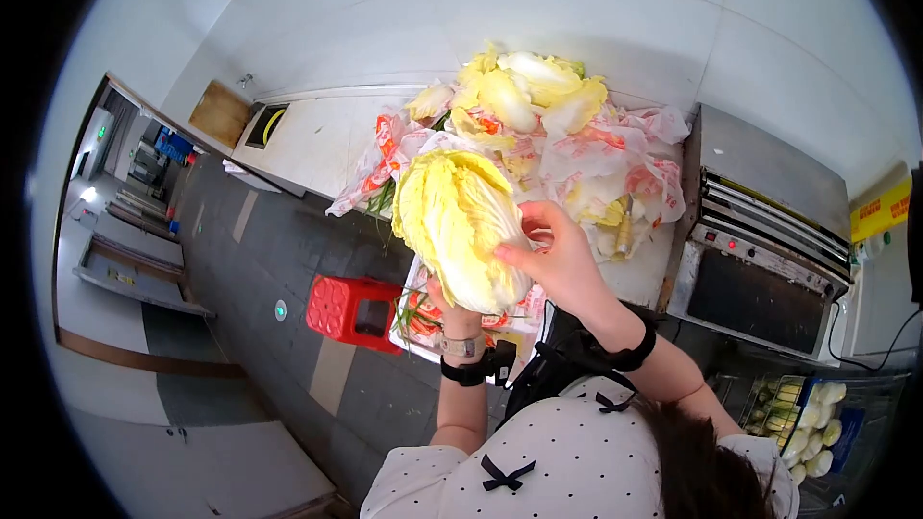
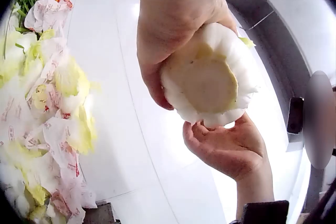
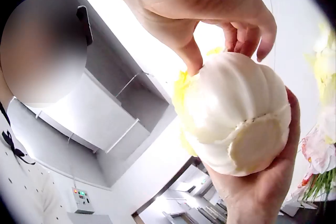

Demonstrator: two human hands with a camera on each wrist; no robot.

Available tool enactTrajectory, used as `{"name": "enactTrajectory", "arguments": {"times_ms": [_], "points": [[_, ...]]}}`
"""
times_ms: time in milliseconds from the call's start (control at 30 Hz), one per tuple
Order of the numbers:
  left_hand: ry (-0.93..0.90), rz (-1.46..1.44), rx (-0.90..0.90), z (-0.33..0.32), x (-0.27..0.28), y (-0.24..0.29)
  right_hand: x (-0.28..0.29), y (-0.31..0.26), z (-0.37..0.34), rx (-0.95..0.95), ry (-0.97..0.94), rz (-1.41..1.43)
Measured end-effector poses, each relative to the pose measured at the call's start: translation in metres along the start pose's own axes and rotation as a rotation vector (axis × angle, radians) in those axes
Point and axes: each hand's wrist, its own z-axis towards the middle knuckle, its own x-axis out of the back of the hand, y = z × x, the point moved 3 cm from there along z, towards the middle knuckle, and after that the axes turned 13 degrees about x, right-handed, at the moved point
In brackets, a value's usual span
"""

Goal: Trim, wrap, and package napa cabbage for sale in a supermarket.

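Note:
A napa cabbage (image 1: 457, 221) with yellow outer leaves is held up in front of the body. My left hand (image 1: 450, 306) grips it from below, mostly hidden behind it in the head view. In the left wrist view its pale cut base (image 2: 210, 85) faces the camera, and the left hand's fingers (image 2: 159, 85) wrap around its side. My right hand (image 1: 558, 258) is at the cabbage's right side, thumb and bent fingers touching it. The right wrist view shows the right thumb (image 3: 193, 58) against the white ribs, the index finger raised off the surface.
Behind the cabbage, loose yellow-white leaves (image 1: 538, 86) lie on crumpled printed plastic bags (image 1: 615, 154) on the counter (image 1: 322, 139). A metal oven (image 1: 769, 231) stands right, a red stool (image 1: 351, 312) left. Below is a white box (image 1: 409, 327); a crate of pale vegetables (image 1: 812, 428) sits lower right.

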Motion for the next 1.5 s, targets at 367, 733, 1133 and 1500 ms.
{"name": "enactTrajectory", "arguments": {"times_ms": [367,733,1133,1500], "points": [[0.192,-0.016,0.141,0.012,-0.004,-0.021,0.026,-0.001,0.006,-0.309,-0.083,0.41],[-0.199,-0.113,0.175,0.019,-0.029,-0.031,0.031,-0.003,-0.013,-0.178,0.212,0.522],[-0.202,-0.093,0.286,0.022,-0.044,-0.037,0.037,-0.011,-0.025,-0.132,0.217,0.808],[-0.091,-0.195,0.275,0.028,-0.044,-0.035,0.055,-0.053,-0.036,0.261,-0.321,0.164]]}}
